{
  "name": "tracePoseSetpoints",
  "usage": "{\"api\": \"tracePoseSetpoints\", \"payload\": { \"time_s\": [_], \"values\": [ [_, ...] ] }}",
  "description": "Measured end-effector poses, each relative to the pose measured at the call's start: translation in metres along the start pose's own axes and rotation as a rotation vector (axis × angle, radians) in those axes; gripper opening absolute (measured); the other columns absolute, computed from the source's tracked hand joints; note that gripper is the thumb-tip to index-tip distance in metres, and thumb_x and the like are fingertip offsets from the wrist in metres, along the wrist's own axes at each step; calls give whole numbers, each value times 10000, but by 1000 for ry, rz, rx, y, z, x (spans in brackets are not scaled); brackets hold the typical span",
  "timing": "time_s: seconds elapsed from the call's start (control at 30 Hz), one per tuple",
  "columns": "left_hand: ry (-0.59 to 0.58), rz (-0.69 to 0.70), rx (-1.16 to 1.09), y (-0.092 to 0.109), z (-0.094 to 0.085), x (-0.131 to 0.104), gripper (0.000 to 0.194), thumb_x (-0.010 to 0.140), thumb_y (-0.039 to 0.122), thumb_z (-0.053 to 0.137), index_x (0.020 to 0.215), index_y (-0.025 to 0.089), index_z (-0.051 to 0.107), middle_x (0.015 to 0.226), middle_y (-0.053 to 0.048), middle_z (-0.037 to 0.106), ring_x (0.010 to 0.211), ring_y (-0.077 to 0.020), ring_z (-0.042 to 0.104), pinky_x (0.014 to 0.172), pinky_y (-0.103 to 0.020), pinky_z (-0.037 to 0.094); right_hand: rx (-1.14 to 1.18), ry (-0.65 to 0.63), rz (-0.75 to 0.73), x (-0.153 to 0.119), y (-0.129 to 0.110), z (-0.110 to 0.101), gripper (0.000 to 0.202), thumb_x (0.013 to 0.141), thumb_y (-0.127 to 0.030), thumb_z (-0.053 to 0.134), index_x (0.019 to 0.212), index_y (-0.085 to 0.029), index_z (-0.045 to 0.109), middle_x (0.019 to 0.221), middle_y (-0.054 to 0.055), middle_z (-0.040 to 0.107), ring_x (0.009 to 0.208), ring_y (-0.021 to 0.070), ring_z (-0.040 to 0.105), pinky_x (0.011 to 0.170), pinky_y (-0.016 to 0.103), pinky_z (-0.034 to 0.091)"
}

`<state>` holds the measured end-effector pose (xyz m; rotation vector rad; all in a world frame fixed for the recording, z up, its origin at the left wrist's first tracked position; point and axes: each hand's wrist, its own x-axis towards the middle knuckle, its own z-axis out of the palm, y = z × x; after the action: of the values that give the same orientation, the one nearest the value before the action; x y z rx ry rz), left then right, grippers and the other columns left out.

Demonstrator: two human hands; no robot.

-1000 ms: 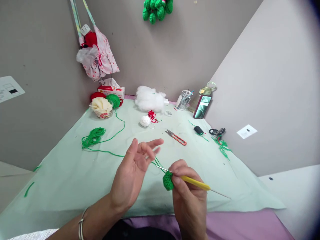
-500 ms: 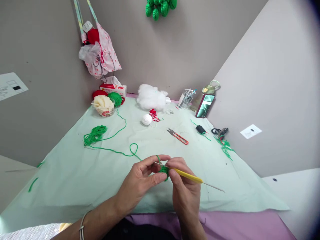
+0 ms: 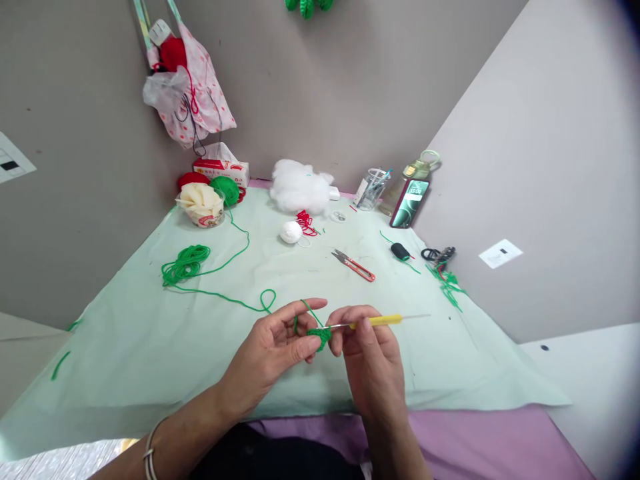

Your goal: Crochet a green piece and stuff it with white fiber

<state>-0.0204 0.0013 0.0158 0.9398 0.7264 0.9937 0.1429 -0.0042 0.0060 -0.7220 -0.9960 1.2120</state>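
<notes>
Between thumb and fingers, my left hand [image 3: 273, 343] pinches a small green crochet piece [image 3: 320, 337]. Green yarn [image 3: 313, 311] runs over its raised index finger down to the piece. My right hand [image 3: 373, 347] is closed on the yellow handle of a crochet hook [image 3: 385, 321], which lies nearly level. The hook's metal tip meets the top edge of the green piece; whether a loop sits on it is too small to tell. From my left hand the yarn trails left across the cloth to a loose green yarn bundle [image 3: 186, 264].
Red-handled thread snips [image 3: 356, 265] lie ahead of my hands. Behind them are a white yarn ball [image 3: 291, 232], white stuffing [image 3: 299, 187] and a glass jar [image 3: 373, 189]. A phone [image 3: 410, 203] leans on a bottle at right. A tub [image 3: 203, 207] and green yarn ball [image 3: 226, 191] stand at left.
The hook has swung from slanting down to the right to nearly level. My right hand has drawn slightly away from the left, and more of the green piece shows. The view has shifted slightly.
</notes>
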Motion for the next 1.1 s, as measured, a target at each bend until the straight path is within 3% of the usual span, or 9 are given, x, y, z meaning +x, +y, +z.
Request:
{"api": "tracePoseSetpoints", "payload": {
  "time_s": [0.13,0.27,0.47,0.6,0.67,0.73,0.87,0.97,1.1],
  "values": [
    [51,31,58,-1,-1,0,410,822,336,842,1223,312,755,922,4,594,868,-132,570,770,-236,481,-49,-46,-5,-2,-2,-3,284,1062,-358,496,924,-213,697,897,28,707,587,89,602,591,254,500],
    [83,85,139,-5,-2,-1,358,859,282,801,1211,323,750,927,11,596,906,-133,580,871,-251,474,-280,-69,-128,-7,-8,-5,271,1080,-287,445,984,-220,689,928,34,706,635,101,645,624,262,527],
    [182,166,188,-10,5,-1,366,858,237,799,1215,298,743,881,23,592,805,-107,539,825,-228,469,-929,-188,-595,-17,-4,-6,250,1001,-93,500,1098,-221,692,955,65,711,871,169,690,730,289,577],
    [100,-76,-134,-6,10,0,486,817,328,852,1279,258,720,823,37,556,619,-47,425,565,-163,382,-1120,-80,-887,-19,16,-9,393,930,-39,623,1248,-246,725,1032,86,678,896,186,677,714,301,582],
    [47,-192,-266,-4,10,0,473,802,334,864,1245,220,742,783,46,534,535,-15,298,472,-151,271,-1023,-16,-828,-18,19,-8,433,920,-33,648,1259,-290,729,956,51,654,816,162,659,657,282,562],
    [40,-208,-317,-2,10,0,451,791,290,875,1221,220,757,782,49,532,517,-3,244,450,-146,229,-854,-34,-660,-16,15,-6,417,934,-41,638,1235,-312,736,868,19,644,733,141,630,602,263,527],
    [94,-127,-286,-2,12,1,468,779,227,882,1227,286,758,886,32,567,555,-11,323,446,-144,243,-534,-97,-315,-15,3,-3,230,985,-143,602,1074,-282,762,833,20,661,763,157,627,648,289,512],
    [114,-106,-263,-3,14,0,481,773,221,884,1230,295,756,913,23,564,592,-27,374,450,-149,262,-458,-73,-246,-18,3,-3,161,1002,-214,594,990,-270,744,866,23,626,826,166,615,716,305,509],
    [85,-159,-303,-1,11,0,453,809,223,853,1245,289,750,860,33,542,574,-21,340,472,-147,270,-559,-48,-284,-23,3,-5,229,1017,-168,544,1138,-289,696,953,29,632,864,168,616,740,310,505]
  ]
}}
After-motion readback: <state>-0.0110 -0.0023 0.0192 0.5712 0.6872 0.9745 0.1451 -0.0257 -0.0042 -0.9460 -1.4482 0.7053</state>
